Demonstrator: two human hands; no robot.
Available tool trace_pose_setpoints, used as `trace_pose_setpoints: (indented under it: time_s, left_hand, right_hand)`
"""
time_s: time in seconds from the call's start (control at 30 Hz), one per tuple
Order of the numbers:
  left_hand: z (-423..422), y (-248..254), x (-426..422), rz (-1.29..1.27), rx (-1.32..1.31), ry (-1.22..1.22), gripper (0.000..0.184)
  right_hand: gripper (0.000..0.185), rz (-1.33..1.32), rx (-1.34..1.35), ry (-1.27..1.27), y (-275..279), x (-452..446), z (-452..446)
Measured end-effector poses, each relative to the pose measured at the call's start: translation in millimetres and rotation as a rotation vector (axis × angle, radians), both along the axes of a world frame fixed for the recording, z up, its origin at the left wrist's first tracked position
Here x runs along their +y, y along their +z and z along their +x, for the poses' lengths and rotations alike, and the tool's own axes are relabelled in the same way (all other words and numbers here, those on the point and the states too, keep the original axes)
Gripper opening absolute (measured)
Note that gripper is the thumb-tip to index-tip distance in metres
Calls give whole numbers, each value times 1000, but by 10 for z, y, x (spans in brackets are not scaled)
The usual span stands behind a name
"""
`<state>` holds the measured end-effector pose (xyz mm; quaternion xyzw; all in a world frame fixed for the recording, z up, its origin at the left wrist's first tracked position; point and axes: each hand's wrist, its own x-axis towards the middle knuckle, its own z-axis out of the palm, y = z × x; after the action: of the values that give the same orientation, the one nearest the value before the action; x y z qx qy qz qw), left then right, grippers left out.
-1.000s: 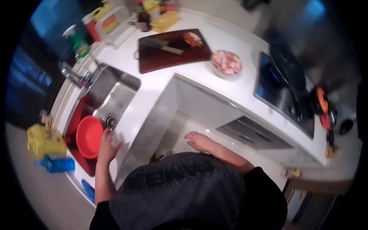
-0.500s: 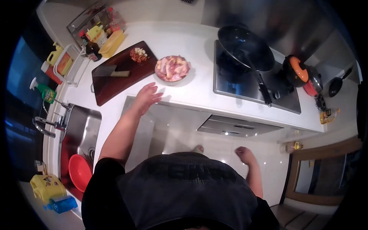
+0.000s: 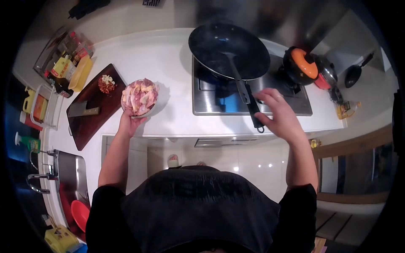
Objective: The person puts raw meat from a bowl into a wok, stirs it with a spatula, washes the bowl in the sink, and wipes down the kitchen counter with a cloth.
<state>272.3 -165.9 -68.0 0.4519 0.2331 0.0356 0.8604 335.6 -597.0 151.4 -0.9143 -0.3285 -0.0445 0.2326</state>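
Note:
My left hand (image 3: 130,125) grips the near rim of a bowl (image 3: 148,113) heaped with raw meat pieces (image 3: 140,98). The bowl appears slightly lifted above the white counter, beside the cutting board. My right hand (image 3: 277,113) is by the black handle (image 3: 253,109) of a metal spatula, fingers and thumb apart on either side of it. I see no firm contact with the handle. The spatula's blade end (image 3: 230,55) rests inside a black wok (image 3: 206,57) on the stove (image 3: 206,103).
A dark cutting board (image 3: 84,126) at left carries a cleaver (image 3: 84,110) and chopped seasonings (image 3: 107,84). Bottles and a yellow container (image 3: 81,74) stand behind it. The sink (image 3: 69,162) holds a red basin (image 3: 80,214). Right of the wok sits an orange-lidded pot (image 3: 303,65).
My left hand has moved to the bowl and taken hold of it. My right hand has risen from low at my side to the spatula handle. The view has shifted right.

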Motion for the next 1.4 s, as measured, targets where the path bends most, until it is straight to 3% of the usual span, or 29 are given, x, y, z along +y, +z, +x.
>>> trace_pose_setpoints:
  time_s: [0.27, 0.47, 0.57, 0.63, 0.7, 0.77, 0.97, 1.23, 1.4]
  left_hand:
    - [-3, 81, 29, -42, -34, -70, 46]
    - [18, 24, 132, -23, -14, -137, 46]
    - [24, 49, 146, -15, 7, -143, 47]
    - [15, 101, 127, -11, 10, -140, 47]
    - [8, 131, 97, 3, -30, -134, 48]
    - [20, 98, 90, -5, -42, -135, 49]
    - [8, -17, 153, -25, -63, -141, 44]
    - [-5, -92, 167, -16, -104, -166, 43]
    - [15, -58, 190, -18, -4, -136, 42]
  right_hand:
    - [39, -352, -210, 27, -317, 349, 392]
    - [25, -356, -196, 164, -299, 526, 600]
    - [23, -250, -453, 89, -218, 486, 741]
    - [21, 109, -471, -107, -39, 400, 801]
    - [22, 484, -19, -559, 247, 285, 750]
    - [26, 824, 110, -595, 304, -9, 829]
    - [23, 964, 299, -741, 382, -300, 654]
    - [12, 1458, 681, -721, -226, -99, 804]
    - [11, 1628, 620, -714, -383, 0, 1059]
